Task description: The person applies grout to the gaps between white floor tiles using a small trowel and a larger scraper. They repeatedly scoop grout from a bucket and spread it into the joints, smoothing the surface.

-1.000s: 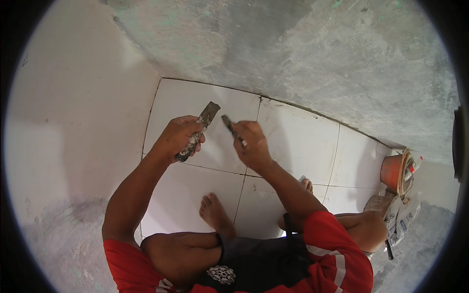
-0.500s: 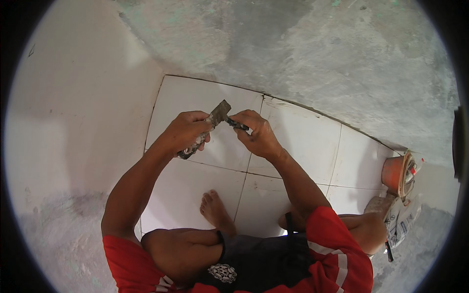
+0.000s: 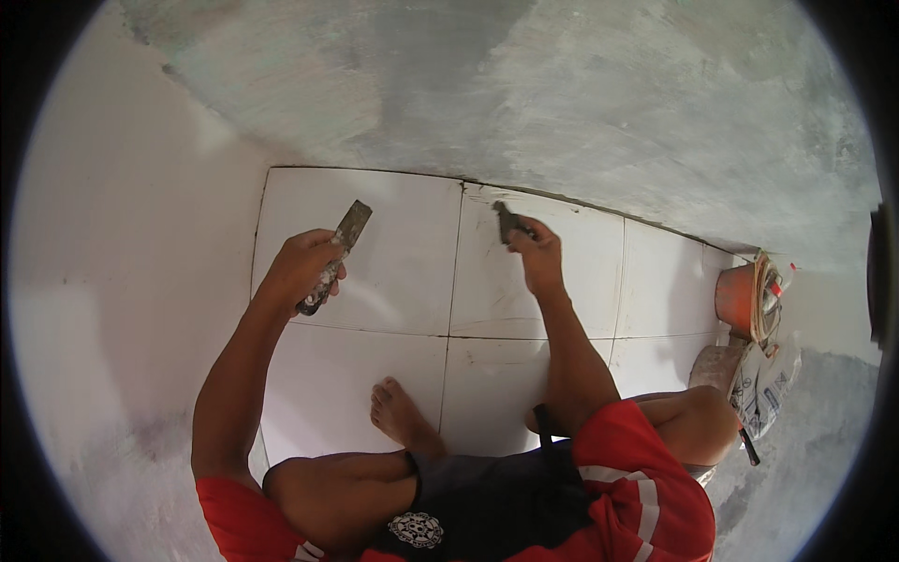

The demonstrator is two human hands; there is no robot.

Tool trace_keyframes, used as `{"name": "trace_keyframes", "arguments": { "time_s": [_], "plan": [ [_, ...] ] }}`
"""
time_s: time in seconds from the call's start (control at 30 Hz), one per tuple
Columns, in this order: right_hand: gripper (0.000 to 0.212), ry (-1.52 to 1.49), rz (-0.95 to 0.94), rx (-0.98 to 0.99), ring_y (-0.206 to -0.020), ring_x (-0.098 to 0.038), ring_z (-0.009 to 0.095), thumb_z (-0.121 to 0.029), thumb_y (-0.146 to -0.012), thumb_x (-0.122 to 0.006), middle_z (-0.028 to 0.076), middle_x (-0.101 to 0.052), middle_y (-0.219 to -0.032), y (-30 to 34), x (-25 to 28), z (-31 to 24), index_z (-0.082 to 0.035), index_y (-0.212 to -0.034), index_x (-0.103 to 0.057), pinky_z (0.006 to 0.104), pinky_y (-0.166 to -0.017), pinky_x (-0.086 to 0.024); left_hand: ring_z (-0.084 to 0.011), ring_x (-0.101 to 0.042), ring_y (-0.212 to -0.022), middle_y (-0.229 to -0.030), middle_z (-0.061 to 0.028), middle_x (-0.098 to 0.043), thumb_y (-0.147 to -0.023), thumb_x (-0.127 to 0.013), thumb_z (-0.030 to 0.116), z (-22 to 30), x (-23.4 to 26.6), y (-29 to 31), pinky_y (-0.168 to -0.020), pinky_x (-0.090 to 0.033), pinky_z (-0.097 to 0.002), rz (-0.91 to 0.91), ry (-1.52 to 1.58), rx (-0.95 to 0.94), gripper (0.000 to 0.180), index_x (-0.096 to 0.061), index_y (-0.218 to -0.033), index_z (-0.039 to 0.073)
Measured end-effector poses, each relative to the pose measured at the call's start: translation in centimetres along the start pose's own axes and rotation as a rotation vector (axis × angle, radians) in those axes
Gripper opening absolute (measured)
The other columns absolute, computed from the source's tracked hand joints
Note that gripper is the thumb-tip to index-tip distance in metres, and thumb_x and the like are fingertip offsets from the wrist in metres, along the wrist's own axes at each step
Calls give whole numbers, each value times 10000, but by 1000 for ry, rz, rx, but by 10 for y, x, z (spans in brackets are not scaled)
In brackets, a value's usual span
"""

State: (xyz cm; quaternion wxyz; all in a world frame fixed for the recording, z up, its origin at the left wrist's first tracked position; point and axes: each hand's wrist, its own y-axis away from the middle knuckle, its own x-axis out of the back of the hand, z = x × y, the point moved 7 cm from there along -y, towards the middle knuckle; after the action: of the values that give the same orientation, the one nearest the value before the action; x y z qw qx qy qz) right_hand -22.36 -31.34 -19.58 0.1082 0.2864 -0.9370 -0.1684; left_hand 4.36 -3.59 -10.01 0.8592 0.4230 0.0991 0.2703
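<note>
My left hand (image 3: 307, 266) is wrapped round a putty knife (image 3: 353, 225), whose narrow grey-brown blade tilts up and to the right. Its handle is crusted with pale splashes, and the lower end sticks out below my fist. On the right, my right hand (image 3: 542, 260) pinches a small dark scraper (image 3: 507, 221) between thumb and fingers; the fingers partly hide its black handle. The two tools are apart. Both are held over white floor tiles (image 3: 375, 281), the scraper above a dirt-streaked tile close to the wall joint.
A grey plastered wall (image 3: 599, 112) rises beyond the tiles, and a pale wall (image 3: 140, 234) stands at the left. At the right are an orange bucket (image 3: 736, 297), a brownish container (image 3: 715, 366) and a white printed bag (image 3: 763, 389). My bare foot (image 3: 401, 412) rests on the floor.
My hands have parted: the scraper, which was against the putty knife's blade, has moved right, and the putty knife has moved left. The view has shifted slightly.
</note>
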Motion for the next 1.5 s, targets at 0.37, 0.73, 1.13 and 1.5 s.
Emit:
{"name": "trace_keyframes", "arguments": {
  "time_s": [0.37,0.73,1.13,1.5],
  "plan": [
    [151,901,193,444,-875,-634,439,-101,-801,-657,247,-660,-916,-49,-92,-7,2,-910,-667,509,-807,-531,-141,-581,-513,-722,-80,-620,-919,-596,188,0,-4,-8,-425,-446,-286,-24,-23,29,297,-628,-1136,-12],
    [249,729,758,66,-710,-698,301,-184,-812,-647,147,-738,-782,-63,195,17,-12,-953,-761,422,-700,-537,-139,-574,-497,-711,-81,-619,-923,-591,188,-21,1,-21,-409,-444,-283,1,-19,60,280,-613,-1122,-8],
    [252,634,201,356,-915,-641,444,-97,-796,-655,245,-663,-937,-46,-122,-7,5,-1024,-685,508,-831,-526,-135,-578,-530,-718,-67,-624,-914,-601,181,9,-9,-2,-486,-458,-280,-3,-26,23,253,-640,-1088,1],
    [328,-450,552,-125,-919,-664,225,-16,-887,-616,132,-656,-1055,-24,84,44,70,-1201,-578,396,-783,-611,-133,-578,-500,-704,-73,-623,-915,-604,186,-5,-5,-16,-431,-440,-274,-34,-15,29,262,-627,-1107,9]
  ]
}}
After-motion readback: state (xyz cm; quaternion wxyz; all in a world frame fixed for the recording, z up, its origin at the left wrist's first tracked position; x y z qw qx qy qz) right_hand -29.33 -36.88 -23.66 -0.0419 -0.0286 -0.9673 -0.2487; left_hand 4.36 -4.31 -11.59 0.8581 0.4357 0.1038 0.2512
